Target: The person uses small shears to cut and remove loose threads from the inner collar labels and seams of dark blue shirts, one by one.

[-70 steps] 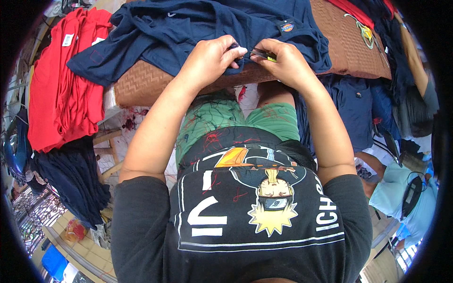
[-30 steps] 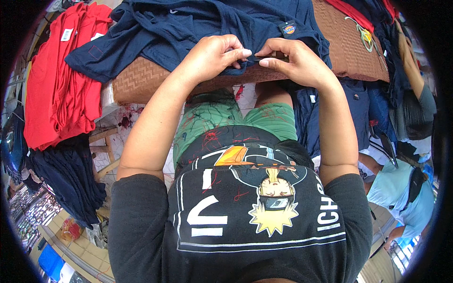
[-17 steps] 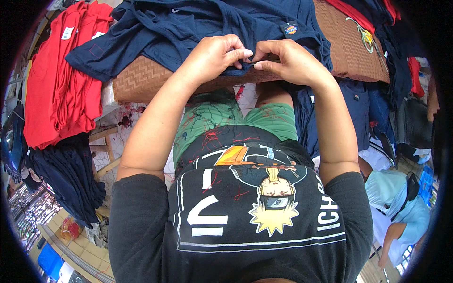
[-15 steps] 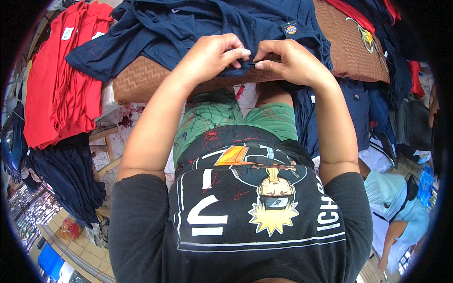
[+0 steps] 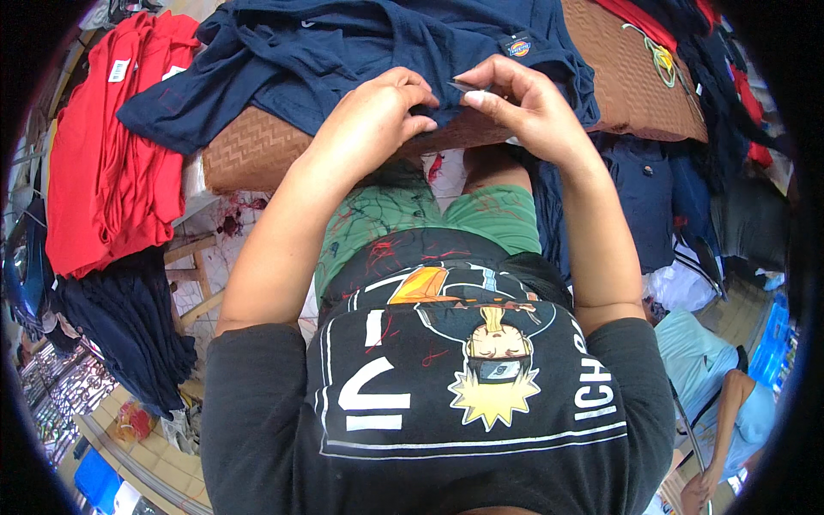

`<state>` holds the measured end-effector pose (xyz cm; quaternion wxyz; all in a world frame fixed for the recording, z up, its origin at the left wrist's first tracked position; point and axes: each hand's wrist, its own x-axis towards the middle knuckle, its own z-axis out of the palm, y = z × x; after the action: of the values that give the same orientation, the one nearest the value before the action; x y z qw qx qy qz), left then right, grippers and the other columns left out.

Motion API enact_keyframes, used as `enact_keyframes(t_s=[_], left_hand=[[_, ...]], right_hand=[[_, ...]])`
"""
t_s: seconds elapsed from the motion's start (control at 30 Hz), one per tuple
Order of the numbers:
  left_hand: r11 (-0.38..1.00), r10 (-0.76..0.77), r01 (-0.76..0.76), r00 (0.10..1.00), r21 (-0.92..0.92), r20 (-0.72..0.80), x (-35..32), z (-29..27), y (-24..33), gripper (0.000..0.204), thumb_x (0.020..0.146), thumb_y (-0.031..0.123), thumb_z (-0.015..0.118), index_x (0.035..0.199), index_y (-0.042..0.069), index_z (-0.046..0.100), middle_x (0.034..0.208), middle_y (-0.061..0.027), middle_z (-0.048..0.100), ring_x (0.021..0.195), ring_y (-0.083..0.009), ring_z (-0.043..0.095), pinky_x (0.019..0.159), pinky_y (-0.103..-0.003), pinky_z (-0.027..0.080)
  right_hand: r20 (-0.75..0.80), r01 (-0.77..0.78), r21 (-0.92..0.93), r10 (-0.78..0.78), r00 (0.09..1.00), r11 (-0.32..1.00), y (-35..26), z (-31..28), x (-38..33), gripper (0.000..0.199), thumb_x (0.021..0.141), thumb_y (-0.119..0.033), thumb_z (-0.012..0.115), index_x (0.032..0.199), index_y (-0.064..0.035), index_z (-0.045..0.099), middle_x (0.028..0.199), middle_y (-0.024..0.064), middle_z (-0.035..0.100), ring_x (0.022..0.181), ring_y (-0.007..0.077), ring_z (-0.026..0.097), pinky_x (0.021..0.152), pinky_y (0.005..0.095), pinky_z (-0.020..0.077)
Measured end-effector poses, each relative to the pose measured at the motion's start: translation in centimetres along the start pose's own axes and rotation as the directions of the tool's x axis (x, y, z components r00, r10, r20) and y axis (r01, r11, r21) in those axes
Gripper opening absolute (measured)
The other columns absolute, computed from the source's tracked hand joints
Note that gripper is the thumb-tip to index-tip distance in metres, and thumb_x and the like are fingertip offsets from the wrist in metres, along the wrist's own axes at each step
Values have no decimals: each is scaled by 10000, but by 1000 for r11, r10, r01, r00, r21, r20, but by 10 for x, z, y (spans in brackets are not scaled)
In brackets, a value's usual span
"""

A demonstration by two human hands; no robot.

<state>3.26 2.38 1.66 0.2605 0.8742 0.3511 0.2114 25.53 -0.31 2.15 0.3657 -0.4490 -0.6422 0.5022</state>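
Note:
A navy blue garment (image 5: 360, 47) with a small label lies spread over a brown, patterned padded surface (image 5: 257, 153). My left hand (image 5: 378, 112) is closed on the garment's near edge, its fingers curled into the cloth. Just to the right, my right hand (image 5: 536, 101) pinches what look like small thread snips (image 5: 463, 86). Their dark pointed tip shows between thumb and forefinger and points left, above the cloth. Most of the snips are hidden in my palm.
Red garments (image 5: 116, 163) hang at the left, with dark navy clothes (image 5: 129, 326) below them. More navy garments (image 5: 639, 202) hang at the right. A pale looped cord (image 5: 657, 60) lies on the padded surface. Another person (image 5: 708, 369) sits at the lower right. Loose threads cover my green shorts (image 5: 489, 210).
My right hand has drawn slightly away from my left, and the tip of the snips now shows. My left hand has shifted a little left and down. The other person's arm has moved.

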Motion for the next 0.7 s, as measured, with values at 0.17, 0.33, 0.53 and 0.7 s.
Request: enact_keyframes(t_s=[0.17,0.33,0.53,0.7], left_hand=[[987,-64,69,997,-146,35,3,8,-21,164,832,154,688,917,15,692,816,-102,690,739,-169,664,690,-285,518],[939,-186,235,962,-252,202,7,-1,-23,181,887,179,649,894,-1,669,762,-70,684,708,-97,640,656,-251,507],[899,-154,249,950,-359,273,11,-2,-32,224,923,204,617,867,-13,617,739,-39,652,712,-86,627,655,-242,512],[820,-164,309,934,-481,319,13,1,-42,213,937,204,601,908,-7,598,775,-32,636,731,-97,634,669,-243,526]], right_hand=[[28,-102,50,100,995,994,21,9,0,196,915,-121,616,1061,9,600,954,62,662,918,112,616,835,264,488],[58,-142,37,140,988,989,22,10,2,187,919,-107,602,1053,23,593,946,81,665,929,131,621,842,277,488],[111,-124,40,119,987,991,16,8,3,188,911,-102,616,1047,25,599,963,82,661,928,122,611,844,275,485],[141,-47,-39,52,989,998,18,6,4,198,904,-102,625,1057,21,603,970,66,662,919,102,593,839,263,478]])
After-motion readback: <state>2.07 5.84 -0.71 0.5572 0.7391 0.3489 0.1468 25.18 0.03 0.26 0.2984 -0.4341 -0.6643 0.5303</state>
